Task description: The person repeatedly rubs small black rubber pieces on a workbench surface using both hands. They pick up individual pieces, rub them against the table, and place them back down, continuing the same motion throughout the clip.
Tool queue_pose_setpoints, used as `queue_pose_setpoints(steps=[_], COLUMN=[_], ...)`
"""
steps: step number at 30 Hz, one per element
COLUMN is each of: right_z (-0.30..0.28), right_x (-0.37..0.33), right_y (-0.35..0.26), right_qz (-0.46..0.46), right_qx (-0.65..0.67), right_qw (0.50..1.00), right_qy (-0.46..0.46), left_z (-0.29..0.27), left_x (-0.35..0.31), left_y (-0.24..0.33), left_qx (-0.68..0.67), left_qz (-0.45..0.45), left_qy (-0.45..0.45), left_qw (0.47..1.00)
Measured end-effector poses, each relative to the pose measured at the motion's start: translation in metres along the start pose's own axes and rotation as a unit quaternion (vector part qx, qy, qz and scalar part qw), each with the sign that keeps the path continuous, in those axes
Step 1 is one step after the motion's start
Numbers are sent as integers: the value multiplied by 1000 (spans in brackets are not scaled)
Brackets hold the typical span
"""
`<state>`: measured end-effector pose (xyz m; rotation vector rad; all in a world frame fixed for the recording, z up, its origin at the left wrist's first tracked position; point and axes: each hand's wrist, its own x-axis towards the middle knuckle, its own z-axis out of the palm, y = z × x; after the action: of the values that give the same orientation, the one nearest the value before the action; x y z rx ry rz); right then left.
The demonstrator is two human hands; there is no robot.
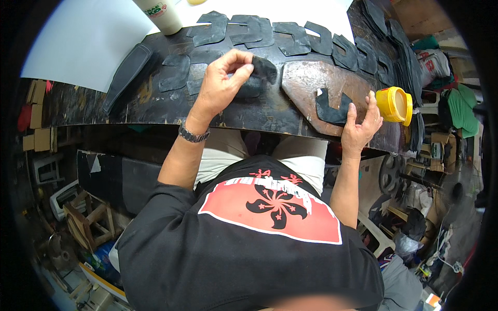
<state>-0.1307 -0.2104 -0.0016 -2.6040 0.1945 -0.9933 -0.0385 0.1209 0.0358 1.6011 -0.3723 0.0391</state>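
Observation:
Over the dark worktable, my left hand (220,83) pinches a small dark flexible piece (264,69) between thumb and fingers, its free end sticking out to the right. My right hand (359,129) is open at the near right part of a brown slab (306,80). Its thumb lies by the edge of a black U-shaped cut piece (331,110) resting on that slab. Right beside its fingertips is a yellow tub (393,105), tilted with its round face toward me; whether they touch I cannot tell.
Several black cut pieces (211,30) run in a row along the far side of the worktable (148,111). A pale cup (161,18) stands at the back left, near a long black curved piece (127,75). Stacked black sheets (402,52) line the right edge. A wooden stool (88,220) is lower left.

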Motion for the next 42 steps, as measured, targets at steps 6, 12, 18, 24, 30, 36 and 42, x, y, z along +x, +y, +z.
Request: queue_pose_setpoints(steps=[6,12,18,24,30,36,42], right_z=[0,1,1,1,6,1,-20], right_x=[0,1,-1,-2,-5,0,16], right_y=[-1,-1,0,0,0,4,5], right_qz=[4,-10,13,14,16,-24,56], right_qx=[-3,3,41,118,143,55,150], right_qw=[1000,1000,999,992,988,998,987], right_qy=[-13,6,18,45,61,33,34], left_z=[-13,-15,-10,-16,-12,9,72], left_x=[-30,-30,-31,-28,-26,-5,34], left_y=[-1,3,-4,-11,-9,11,18], left_qx=[290,366,337,269,291,307,256], left_qz=[17,10,28,48,79,159,241], left_qy=[65,81,42,24,59,51,-281], left_qw=[955,927,940,962,952,937,893])
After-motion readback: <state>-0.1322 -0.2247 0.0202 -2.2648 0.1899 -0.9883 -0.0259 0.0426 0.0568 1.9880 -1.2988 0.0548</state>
